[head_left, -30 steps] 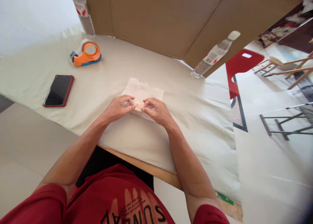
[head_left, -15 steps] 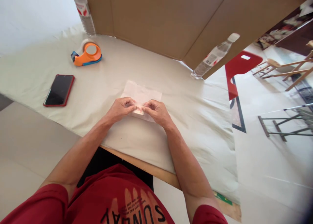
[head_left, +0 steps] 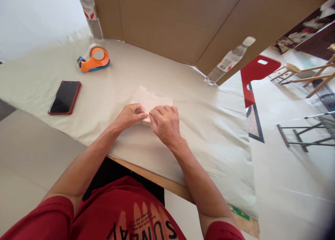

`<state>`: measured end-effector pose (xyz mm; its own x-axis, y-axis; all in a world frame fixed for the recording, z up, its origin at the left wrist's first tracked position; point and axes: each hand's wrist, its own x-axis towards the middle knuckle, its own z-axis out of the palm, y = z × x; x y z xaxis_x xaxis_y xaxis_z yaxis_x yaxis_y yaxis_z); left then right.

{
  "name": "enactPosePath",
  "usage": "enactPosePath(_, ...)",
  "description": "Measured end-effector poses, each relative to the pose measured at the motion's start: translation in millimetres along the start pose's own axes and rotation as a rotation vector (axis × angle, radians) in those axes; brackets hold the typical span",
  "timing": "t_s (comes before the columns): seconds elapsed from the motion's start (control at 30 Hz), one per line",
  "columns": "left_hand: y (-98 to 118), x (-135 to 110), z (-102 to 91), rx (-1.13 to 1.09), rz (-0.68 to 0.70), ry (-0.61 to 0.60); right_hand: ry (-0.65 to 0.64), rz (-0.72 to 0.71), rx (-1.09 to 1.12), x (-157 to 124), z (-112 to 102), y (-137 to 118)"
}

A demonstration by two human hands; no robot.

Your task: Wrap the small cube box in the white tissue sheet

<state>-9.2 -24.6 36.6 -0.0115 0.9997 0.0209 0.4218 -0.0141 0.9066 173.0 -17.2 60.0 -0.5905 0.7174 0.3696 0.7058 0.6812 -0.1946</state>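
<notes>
A thin white paper sheet [head_left: 150,97], perhaps a tissue, lies on the covered table in front of me. My left hand [head_left: 131,115] is closed in a pinch over its near left part, thumb against fingertips. My right hand [head_left: 165,124] pinches close beside it, back of the hand up, covering the sheet's right part. The fingertips of both hands nearly meet over a small pale, pinkish bit [head_left: 148,119]. Whether this bit is a fold of the sheet or a separate thing, I cannot tell.
A phone [head_left: 64,97] with a red case lies at left, with an orange tape dispenser [head_left: 95,60] behind it. Two plastic bottles, one at the back left [head_left: 91,16] and one at right [head_left: 230,61], stand by a cardboard panel [head_left: 167,23]. A red stool [head_left: 258,70] stands beyond the table.
My right hand has turned over from a side-on pinch to back up, its fingertips moving slightly left towards my left hand. The left hand has hardly moved.
</notes>
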Motion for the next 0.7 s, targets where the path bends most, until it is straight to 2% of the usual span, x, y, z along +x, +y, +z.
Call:
enactPosePath(0.1,0,-1,-1.6,0.000,0.012,-0.001,-0.143,-0.041,-0.018,-1,5,-11)
enactPosePath(0.27,-3,-4,-13.3,0.056,-0.004,-0.014,-0.222,-0.025,-0.045,-1,10,-11)
enactPosePath(0.4,-13,-4,-25.6,0.059,-0.054,0.084,-0.244,-0.058,-0.078,0,7,-11)
enactPosePath(0.53,-21,-9,-33.5,0.159,-0.099,0.207,-0.250,-0.062,-0.112,-1,8,-12)
enactPosePath(0.7,-16,-18,-37.9,0.352,-0.238,0.110,-0.228,-0.049,-0.129,0,13,-12)
